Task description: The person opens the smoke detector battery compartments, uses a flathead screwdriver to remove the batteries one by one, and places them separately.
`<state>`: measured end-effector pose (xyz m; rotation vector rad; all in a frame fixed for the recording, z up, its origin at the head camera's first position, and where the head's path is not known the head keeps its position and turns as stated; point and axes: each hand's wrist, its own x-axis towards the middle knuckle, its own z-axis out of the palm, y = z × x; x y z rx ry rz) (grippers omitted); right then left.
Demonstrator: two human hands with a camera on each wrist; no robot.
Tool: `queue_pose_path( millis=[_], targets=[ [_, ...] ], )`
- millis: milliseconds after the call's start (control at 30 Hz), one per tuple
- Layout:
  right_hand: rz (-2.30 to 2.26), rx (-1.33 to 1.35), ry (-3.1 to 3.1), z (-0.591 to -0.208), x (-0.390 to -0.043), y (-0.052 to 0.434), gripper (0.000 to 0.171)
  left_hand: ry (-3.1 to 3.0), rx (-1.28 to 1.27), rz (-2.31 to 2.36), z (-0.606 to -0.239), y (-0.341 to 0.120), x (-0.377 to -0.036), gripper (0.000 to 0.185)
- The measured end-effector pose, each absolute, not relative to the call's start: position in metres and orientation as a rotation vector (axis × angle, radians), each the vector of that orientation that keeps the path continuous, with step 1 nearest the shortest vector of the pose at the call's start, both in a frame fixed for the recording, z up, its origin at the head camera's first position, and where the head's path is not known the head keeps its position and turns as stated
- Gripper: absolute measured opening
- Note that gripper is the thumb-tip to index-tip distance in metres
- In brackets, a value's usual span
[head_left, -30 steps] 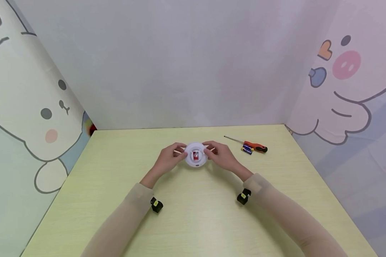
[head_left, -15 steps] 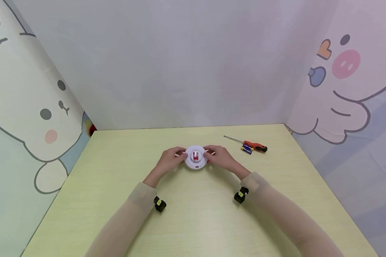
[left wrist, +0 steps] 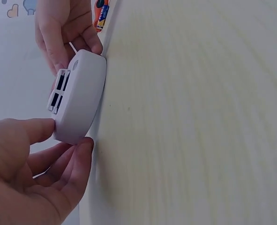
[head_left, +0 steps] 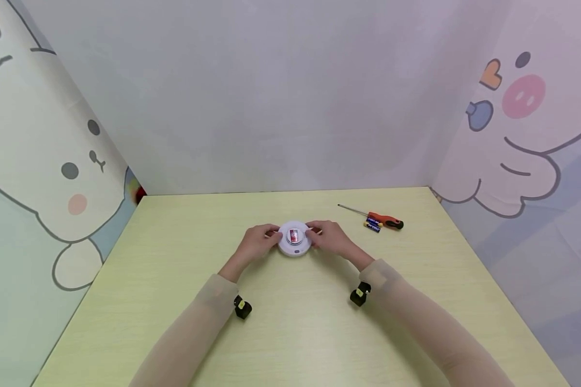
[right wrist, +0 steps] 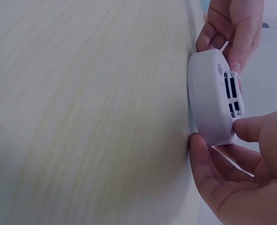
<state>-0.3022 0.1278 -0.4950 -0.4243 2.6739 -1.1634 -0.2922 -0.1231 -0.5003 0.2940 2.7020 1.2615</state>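
A round white smoke detector (head_left: 294,236) with a raised, slotted centre and a red label faces up in the head view. My left hand (head_left: 254,244) pinches its left rim between thumb and fingers. On the opposite rim, my right hand (head_left: 333,238) grips it the same way. Both wrist views show the detector (left wrist: 84,98) from the side, its underside on or just above the tabletop; I cannot tell which. The right wrist view shows a fingertip close to the table beneath the detector (right wrist: 208,98).
On the pale wooden table (head_left: 295,322), a screwdriver (head_left: 386,221) with a red and black handle lies at the back right. Blue and gold batteries (head_left: 372,228) lie against it. A white curtain (head_left: 281,107) hangs behind the table; cartoon-printed cloth flanks both sides.
Both hands have brought the smoke detector slightly toward me and lower, with most of the motion in the first half second. Their hold stays the same; the screwdriver and batteries have not moved.
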Motion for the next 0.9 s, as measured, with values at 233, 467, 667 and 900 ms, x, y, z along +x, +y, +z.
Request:
queue_pose_path(
  millis=[233,467,667,900],
  targets=[
    [-1.087,-0.431,2.773,-0.494,-0.300,0.125,0.037,2.726,0.290,1.230,-0.501,-0.121,-0.292,0.035],
    [-1.055,-0.397,2.835,-0.494,-0.298,0.122,0.034,2.723,0.292,1.237,-0.502,-0.121,-0.292,0.032],
    [-1.014,-0.400,2.897,-0.494,-0.296,0.118,0.032,2.726,0.293,1.232,-0.503,-0.121,-0.293,0.031],
    [-1.010,-0.402,2.902,-0.495,-0.295,0.116,0.032,2.735,0.303,1.196,-0.504,-0.120,-0.294,0.031]
  ],
)
